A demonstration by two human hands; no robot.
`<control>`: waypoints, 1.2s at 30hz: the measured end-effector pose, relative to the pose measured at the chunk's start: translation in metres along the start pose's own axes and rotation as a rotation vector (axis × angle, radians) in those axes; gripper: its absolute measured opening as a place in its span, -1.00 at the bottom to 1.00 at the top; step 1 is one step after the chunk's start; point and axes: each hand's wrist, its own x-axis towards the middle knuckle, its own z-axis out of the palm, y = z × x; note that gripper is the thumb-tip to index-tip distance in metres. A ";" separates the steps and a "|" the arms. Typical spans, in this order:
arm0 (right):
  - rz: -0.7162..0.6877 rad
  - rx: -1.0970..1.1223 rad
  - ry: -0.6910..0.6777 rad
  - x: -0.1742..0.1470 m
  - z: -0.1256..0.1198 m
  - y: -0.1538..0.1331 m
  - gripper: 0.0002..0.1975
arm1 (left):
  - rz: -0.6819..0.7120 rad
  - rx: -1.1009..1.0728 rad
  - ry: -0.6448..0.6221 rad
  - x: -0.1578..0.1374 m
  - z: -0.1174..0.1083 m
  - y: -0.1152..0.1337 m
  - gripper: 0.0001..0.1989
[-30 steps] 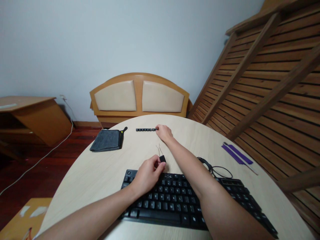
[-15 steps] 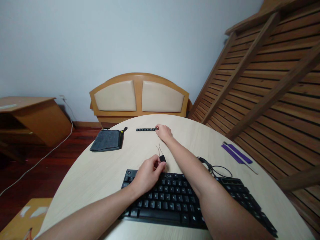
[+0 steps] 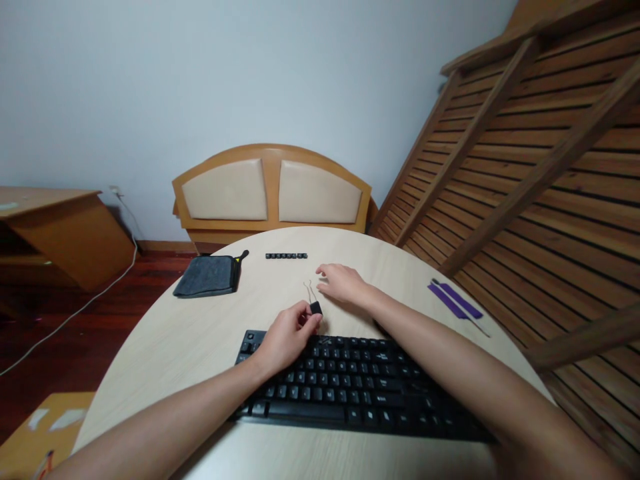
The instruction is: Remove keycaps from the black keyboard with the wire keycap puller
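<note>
Between the fingers of my left hand point(image 3: 289, 333) is a keycap puller point(image 3: 316, 307), its black handle gripped and its two wire prongs pointing away from me. That hand is over the upper left part of a black keyboard point(image 3: 320, 375). My right hand point(image 3: 343, 283) hovers just right of the prongs, fingers apart and nothing visible in them. Farther back, a straight row of several black keycaps point(image 3: 286, 256) lies on the table. My right forearm hides the right part of the keyboard.
A folded grey cloth point(image 3: 205, 276) lies on the round table point(image 3: 165, 347) at the left, against a black item with a loop. To the right are a purple-handled brush-like tool point(image 3: 455, 301) and its thin metal rod. A headboard point(image 3: 273, 187) and wooden slats point(image 3: 540, 173) stand behind.
My right hand has let go of the keycap at the row's right end and come back toward me and the puller. My left hand still holds the puller. The view has shifted slightly.
</note>
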 end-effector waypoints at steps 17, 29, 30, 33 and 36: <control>-0.327 0.410 -0.159 -0.137 -0.011 0.020 -0.69 | -0.016 -0.076 -0.064 0.002 0.000 0.004 -0.76; -0.384 0.437 -0.140 -0.125 0.000 0.009 -0.67 | -0.021 -0.085 -0.177 0.001 -0.020 0.023 -0.77; -0.385 0.439 -0.139 -0.124 0.001 0.007 -0.67 | -0.013 -0.082 -0.161 0.001 -0.020 0.022 -0.76; -0.384 0.439 -0.134 -0.122 0.003 0.003 -0.66 | 0.035 -0.052 -0.121 0.000 -0.016 0.019 -0.75; -0.376 0.424 -0.112 -0.124 0.004 0.000 -0.67 | 0.068 -0.019 -0.108 0.000 -0.011 0.015 -0.74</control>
